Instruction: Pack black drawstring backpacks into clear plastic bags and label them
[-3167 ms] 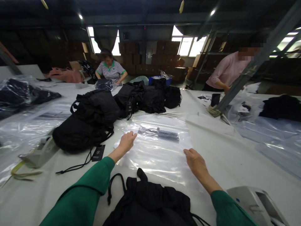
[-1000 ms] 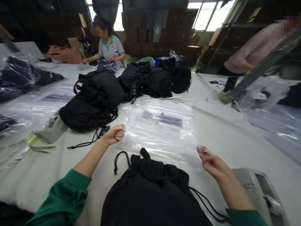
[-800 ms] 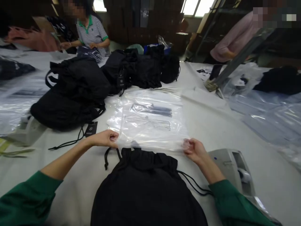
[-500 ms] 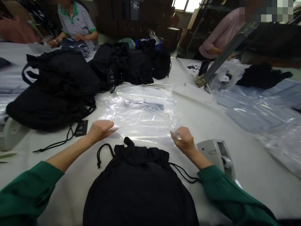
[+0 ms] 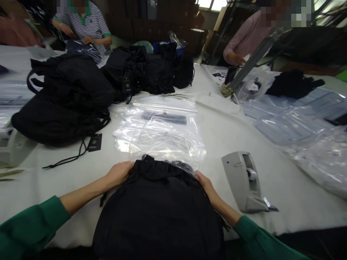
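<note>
A black drawstring bag [image 5: 159, 213] lies in front of me, its gathered top pointing away. A clear plastic bag [image 5: 162, 144] lies flat beyond it, with its near edge overlapping the gathered top. At the left side of that top, my left hand [image 5: 120, 174] is closed on the plastic bag's edge, its fingertips partly hidden. My right hand [image 5: 207, 183] pinches the plastic at the opposite corner, against the drawstring bag's right side. Dark cord ends stick out below both hands.
A grey tape dispenser [image 5: 241, 180] stands to the right. More black bags [image 5: 67, 97] are piled at left and back, one with a black hang tag [image 5: 94, 142]. Clear plastic sheets [image 5: 292, 122] cover the right side. A metal post [image 5: 249, 61] rises there. Two people work across the table.
Both hands have come toward me, drawing the plastic's edge from beyond the drawstring bag onto its gathered top. The co-worker in stripes has raised one hand.
</note>
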`<state>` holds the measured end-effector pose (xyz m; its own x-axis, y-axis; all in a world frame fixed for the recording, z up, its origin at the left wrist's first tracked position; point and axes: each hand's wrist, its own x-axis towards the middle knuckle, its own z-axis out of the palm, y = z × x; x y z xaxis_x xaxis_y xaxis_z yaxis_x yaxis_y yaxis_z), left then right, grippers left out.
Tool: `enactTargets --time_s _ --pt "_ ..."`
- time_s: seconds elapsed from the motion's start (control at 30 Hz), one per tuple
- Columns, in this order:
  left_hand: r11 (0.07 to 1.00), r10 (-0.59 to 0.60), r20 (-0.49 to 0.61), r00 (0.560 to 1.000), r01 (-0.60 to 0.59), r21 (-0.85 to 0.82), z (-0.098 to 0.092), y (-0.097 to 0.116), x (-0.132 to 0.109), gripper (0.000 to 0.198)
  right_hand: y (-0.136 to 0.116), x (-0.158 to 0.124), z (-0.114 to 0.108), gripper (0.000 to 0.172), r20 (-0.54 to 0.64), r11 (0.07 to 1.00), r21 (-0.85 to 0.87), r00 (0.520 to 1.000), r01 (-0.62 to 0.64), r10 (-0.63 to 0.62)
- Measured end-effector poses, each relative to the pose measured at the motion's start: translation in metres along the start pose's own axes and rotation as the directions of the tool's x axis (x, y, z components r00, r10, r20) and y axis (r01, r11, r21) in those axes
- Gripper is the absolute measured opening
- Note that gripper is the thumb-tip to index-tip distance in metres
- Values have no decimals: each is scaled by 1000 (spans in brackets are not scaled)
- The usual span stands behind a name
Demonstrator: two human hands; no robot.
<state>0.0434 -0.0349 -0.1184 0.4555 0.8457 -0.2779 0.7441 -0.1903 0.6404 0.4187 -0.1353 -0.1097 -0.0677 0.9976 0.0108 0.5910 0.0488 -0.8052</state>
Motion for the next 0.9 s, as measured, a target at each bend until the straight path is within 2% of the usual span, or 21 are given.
enactTargets --time_s 0.07,0.13,0.2,0.23,0.3,0.4,0.5,0.6,0.7,0.77,0.8,0.83,0.9 --pt "993 11 58 998 -3 -122 1 8 -10 13 -15 0 -4 36 49 993 115 999 -16 10" --pt "975 17 125 992 12 -223 3 13 -24 24 -27 -2 -12 42 126 948 288 987 -136 103" --pt "922 -50 188 981 118 -369 6 11 -39 28 -35 -7 -23 47 187 872 395 954 -290 232" --pt "877 -112 185 976 185 -445 9 8 -45 29 -36 -10 -27 48 171 862 390 946 -323 276" --pt "780 -256 101 961 268 -565 16 0 -52 33 -34 -18 -31 48 43 919 283 961 -275 274" --pt "763 -383 -147 912 223 -607 26 -9 -44 39 -25 -24 -20 47 -171 970 155 962 -189 215" --pt "764 -450 -331 830 165 -624 31 -6 -21 43 -16 -20 -2 47 -282 971 139 933 -192 225" --pt "766 -508 -471 721 128 -629 34 2 -12 45 -8 -19 3 41 -313 998 -11 949 -54 48" --pt "785 -554 -594 583 128 -606 41 -4 -39 40 7 -38 -6 28 -230 981 -103 955 167 -187" --pt "829 -530 -668 522 153 -538 52 -19 -72 31 21 -61 -12 19 -188 962 -111 945 251 -268" --pt "874 -467 -693 549 164 -458 57 -28 -88 26 27 -73 -13 20 -183 957 -122 942 263 -282" --pt "905 -409 -683 605 170 -391 63 -35 -103 23 32 -83 -13 23 -191 960 -131 944 247 -269" --pt "945 -301 -592 747 151 -290 68 -43 -121 23 37 -94 -9 27 -234 983 -133 960 124 -153"
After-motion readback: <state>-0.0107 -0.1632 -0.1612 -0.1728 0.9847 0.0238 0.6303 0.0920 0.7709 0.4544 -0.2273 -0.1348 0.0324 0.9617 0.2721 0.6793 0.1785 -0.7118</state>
